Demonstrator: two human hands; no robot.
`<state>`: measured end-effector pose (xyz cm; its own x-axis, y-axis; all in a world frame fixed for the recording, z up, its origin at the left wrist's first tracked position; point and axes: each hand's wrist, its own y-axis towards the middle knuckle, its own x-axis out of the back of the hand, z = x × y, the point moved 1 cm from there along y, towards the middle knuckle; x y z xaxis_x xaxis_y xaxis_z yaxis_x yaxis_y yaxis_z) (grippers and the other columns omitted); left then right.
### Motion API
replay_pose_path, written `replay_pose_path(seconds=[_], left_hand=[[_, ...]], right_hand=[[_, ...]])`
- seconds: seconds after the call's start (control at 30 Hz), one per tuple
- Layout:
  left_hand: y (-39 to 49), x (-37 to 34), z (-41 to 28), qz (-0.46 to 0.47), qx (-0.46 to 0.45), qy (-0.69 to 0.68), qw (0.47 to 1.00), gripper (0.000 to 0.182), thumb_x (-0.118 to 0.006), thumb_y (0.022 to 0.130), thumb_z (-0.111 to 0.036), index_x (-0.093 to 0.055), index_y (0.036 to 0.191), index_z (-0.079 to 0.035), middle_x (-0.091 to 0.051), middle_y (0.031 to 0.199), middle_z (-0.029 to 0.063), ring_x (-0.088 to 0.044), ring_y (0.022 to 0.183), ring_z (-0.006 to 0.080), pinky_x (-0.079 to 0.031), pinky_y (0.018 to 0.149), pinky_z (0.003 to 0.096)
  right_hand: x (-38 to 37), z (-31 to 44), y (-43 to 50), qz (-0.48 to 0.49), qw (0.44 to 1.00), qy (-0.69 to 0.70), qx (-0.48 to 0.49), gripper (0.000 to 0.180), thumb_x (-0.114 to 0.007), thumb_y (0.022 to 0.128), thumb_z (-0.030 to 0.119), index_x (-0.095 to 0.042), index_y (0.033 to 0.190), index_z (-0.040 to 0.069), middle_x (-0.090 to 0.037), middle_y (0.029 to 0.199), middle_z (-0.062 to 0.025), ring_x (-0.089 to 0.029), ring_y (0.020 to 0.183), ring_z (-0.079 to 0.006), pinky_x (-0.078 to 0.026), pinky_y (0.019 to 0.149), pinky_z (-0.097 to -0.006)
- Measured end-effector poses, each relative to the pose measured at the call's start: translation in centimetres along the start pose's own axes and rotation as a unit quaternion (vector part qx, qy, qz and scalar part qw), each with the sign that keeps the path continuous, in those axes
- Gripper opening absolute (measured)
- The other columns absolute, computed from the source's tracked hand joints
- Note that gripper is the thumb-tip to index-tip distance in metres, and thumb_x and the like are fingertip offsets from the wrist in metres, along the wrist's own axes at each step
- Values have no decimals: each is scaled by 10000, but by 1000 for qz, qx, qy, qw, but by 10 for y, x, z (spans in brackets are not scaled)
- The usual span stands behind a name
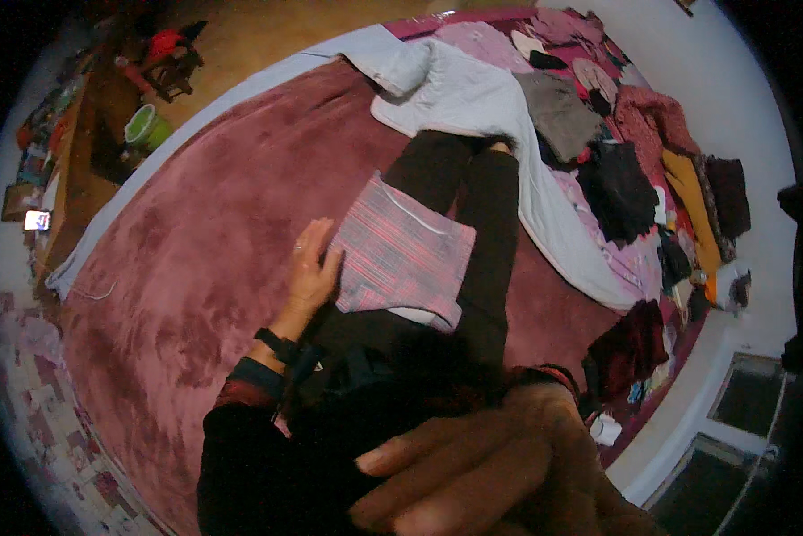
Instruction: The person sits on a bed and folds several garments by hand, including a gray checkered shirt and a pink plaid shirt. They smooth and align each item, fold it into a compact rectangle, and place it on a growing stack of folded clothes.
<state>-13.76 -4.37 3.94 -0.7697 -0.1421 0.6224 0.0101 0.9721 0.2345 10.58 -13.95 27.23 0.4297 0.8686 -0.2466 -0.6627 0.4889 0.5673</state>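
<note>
A folded plaid cloth garment (401, 251), grey and pink with a white cord near its upper edge, lies across my legs in dark trousers (488, 234). My left hand (314, 264), with a ring on a finger and a dark band at the wrist, rests beside the garment's left edge; its fingers are extended and it grips nothing. Close to the camera, my right hand (468, 462) is large and dim, its fingers slightly bent and pointing left. No object shows in it, though its palm side is hidden. A white quilted cover (468, 94) lies over my feet.
I sit on a bed with a dusty-red plush blanket (194, 221). Many clothes lie along the right side, among them grey folded cloth (559, 114), a black garment (619, 191) and a mustard one (693, 214). A green bin (150, 127) stands left of the bed, near a lit screen (37, 220).
</note>
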Motion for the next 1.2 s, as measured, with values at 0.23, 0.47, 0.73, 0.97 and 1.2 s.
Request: replay_pose_path(seconds=[0.23,0.47,0.73,0.97,1.2], left_hand=[[2,1,7,-1,11,-13,1000,434,-622,927,-165,-560,1344,-63,-550,1392,179,-457,1349,351,-344,1128,431],[11,-7,1,23,17,-33,999,442,-640,912,-149,-567,1340,-67,-559,1375,182,-477,1326,354,-354,1120,423],[17,-6,7,28,-10,-26,999,402,-619,937,-156,-587,1324,-53,-583,1346,181,-514,1274,343,-385,1090,415],[39,-26,20,101,83,-75,989,432,-669,908,-206,-601,1295,-25,-638,1261,193,-595,1188,317,-452,1009,404],[48,-39,33,100,104,-74,987,409,-695,884,-212,-633,1214,21,-684,1150,205,-673,1015,302,-517,886,369]], right_hand=[[1,-3,-2,-7,1000,4,2,220,-540,993,210,-534,1052,-2,-607,1150,-195,-587,998,-254,-486,868,-361],[7,14,-11,-21,1000,-6,17,195,-556,986,195,-566,980,1,-636,1093,-193,-613,935,-244,-505,830,-352],[78,-19,-97,-349,933,-62,-61,194,-575,978,179,-602,898,4,-670,1028,-190,-642,864,-234,-526,786,-342],[138,-120,-164,-579,759,-155,-253,109,-625,928,44,-578,1016,0,-634,1107,-148,-630,984,-183,-505,874,-300],[153,-166,-175,-561,725,-254,-307,440,-703,868,61,-532,1258,-52,-623,1214,-204,-654,1002,-221,-536,850,-350]])
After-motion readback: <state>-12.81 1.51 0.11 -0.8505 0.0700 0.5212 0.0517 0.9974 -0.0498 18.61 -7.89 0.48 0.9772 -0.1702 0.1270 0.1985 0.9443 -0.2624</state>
